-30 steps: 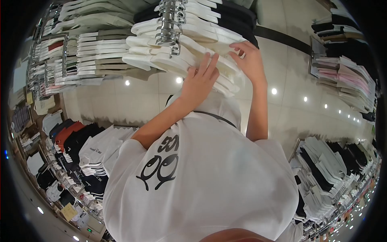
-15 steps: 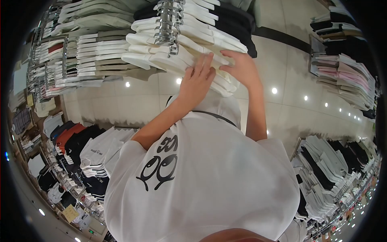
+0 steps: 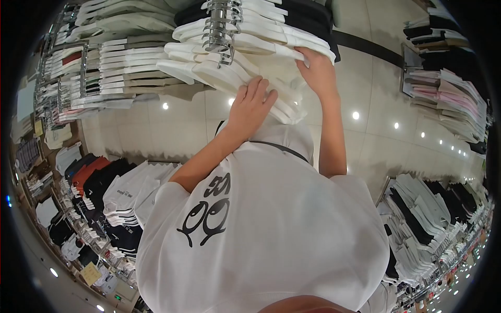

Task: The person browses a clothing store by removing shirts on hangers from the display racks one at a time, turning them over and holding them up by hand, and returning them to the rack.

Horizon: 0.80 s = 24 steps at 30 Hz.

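Note:
Several white shirts (image 3: 209, 73) hang from white hangers whose chrome hooks (image 3: 218, 36) crowd together at the top centre. My left hand (image 3: 250, 107) has its fingers curled over the upper edge of the nearest white shirts; its thumb is hidden. Farther right, my right hand (image 3: 317, 72) pinches the shoulder end of a white shirt (image 3: 287, 51) deeper in the row between thumb and fingers. Between my hands a gap shows the cream-white cloth (image 3: 279, 70) of a shirt. Black garments (image 3: 313, 21) hang just behind the white ones.
Grey-green and white clothes (image 3: 125, 57) hang at the left of this row. Behind on the left is a rack of white and black garments (image 3: 122, 195). More racks hold pink and grey clothes (image 3: 449, 99) and grey shirts (image 3: 417, 208) on the right. Tiled floor (image 3: 376, 135) lies below.
My right hand has moved up and away from my body, closing on a shirt farther back. My left hand has slid slightly down towards me. The gap between the shirts has widened.

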{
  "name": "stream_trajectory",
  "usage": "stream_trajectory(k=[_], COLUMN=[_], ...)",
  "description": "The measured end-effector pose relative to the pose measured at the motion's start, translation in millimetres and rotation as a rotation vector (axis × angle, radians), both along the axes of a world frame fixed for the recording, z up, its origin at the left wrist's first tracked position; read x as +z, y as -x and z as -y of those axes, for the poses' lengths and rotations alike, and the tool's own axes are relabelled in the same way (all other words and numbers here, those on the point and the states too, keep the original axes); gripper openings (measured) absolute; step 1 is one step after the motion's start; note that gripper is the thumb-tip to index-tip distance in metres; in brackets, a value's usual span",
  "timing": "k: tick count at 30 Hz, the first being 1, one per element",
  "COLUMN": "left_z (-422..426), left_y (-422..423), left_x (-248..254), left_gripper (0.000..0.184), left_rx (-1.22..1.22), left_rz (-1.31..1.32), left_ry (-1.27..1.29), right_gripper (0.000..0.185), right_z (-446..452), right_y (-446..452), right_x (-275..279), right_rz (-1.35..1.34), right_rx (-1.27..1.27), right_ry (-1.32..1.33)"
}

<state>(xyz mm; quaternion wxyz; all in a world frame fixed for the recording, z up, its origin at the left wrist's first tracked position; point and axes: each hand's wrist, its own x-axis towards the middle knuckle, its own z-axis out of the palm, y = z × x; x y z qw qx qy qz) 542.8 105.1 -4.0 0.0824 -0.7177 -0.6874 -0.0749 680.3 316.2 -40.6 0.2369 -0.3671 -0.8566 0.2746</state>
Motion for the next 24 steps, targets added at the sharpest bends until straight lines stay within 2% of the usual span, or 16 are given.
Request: stream_trajectory(k=[10, 18, 24], left_z=[-0.6, 3.6, 0.0], left_y=[-3.6, 1.8, 0.7], left_x=[-0.3, -4.7, 1.1], left_gripper=[0.027, 0.045, 0.046], left_rx=[0.015, -0.052, -0.062], left_rz=[-0.044, 0.167, 0.178], left_ry=[0.003, -0.047, -0.040], right_gripper=[0.032, 0.032, 0.031], right_z=[-1.7, -6.6, -4.7], right_y=[-5.1, -6.4, -5.8], right_x=[1.3, -5.4, -0.2], right_rz=[0.006, -0.039, -0.054], right_rx=[-0.027, -0.031, -0.032], right_ry=[0.052, 0.014, 0.024])
